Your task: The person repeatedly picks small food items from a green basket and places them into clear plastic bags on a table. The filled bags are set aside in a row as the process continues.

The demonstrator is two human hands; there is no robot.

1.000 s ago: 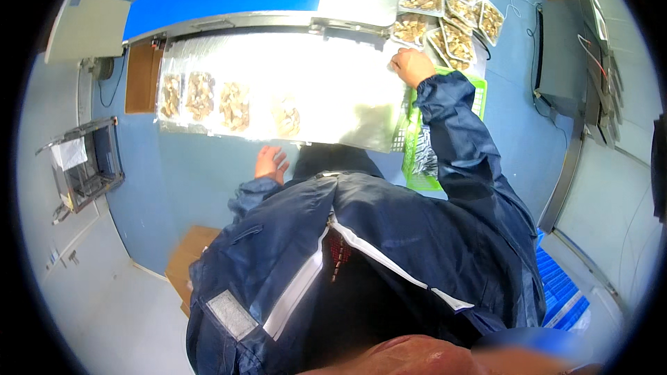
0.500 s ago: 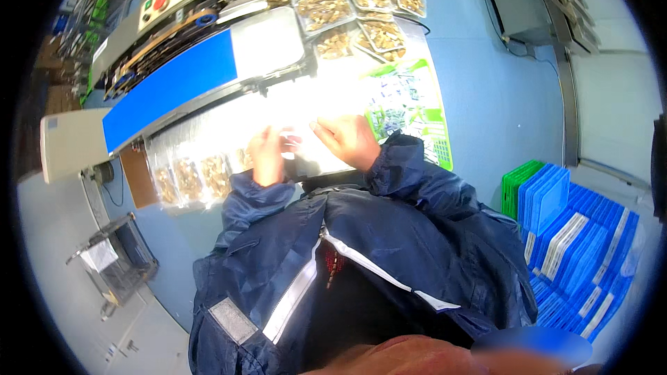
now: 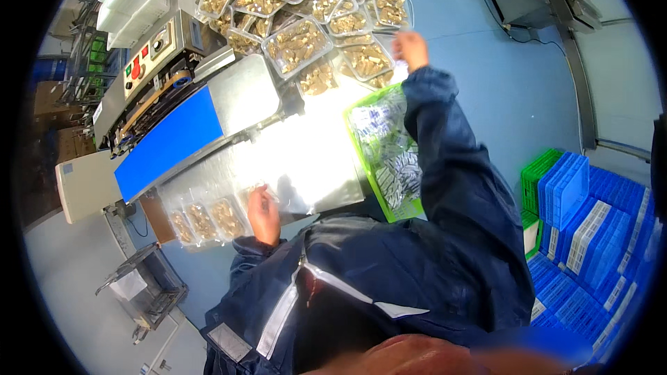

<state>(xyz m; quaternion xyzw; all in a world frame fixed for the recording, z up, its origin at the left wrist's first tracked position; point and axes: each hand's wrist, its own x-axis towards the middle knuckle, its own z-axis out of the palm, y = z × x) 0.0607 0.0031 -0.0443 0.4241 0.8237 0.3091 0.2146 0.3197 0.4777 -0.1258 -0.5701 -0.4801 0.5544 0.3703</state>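
Filled packs [image 3: 201,222] lie in a row on the table [image 3: 316,149], left of the left hand [image 3: 262,214], its fingers curled amid glare. The blurred right hand [image 3: 411,50] is beside the trays [image 3: 367,61]; whether either grips anything, I cannot tell.

Three packs [image 3: 201,221] lay left of the left hand [image 3: 264,217], one basket [image 3: 367,167] right of it; over ten trays [image 3: 308,64] lay left of the right hand [image 3: 411,50].

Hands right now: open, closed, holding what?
Left hand: fingers bent; glare hides whether it holds anything.
Right hand: fingers partly curled, beside the filled trays; open or holding, can't tell.
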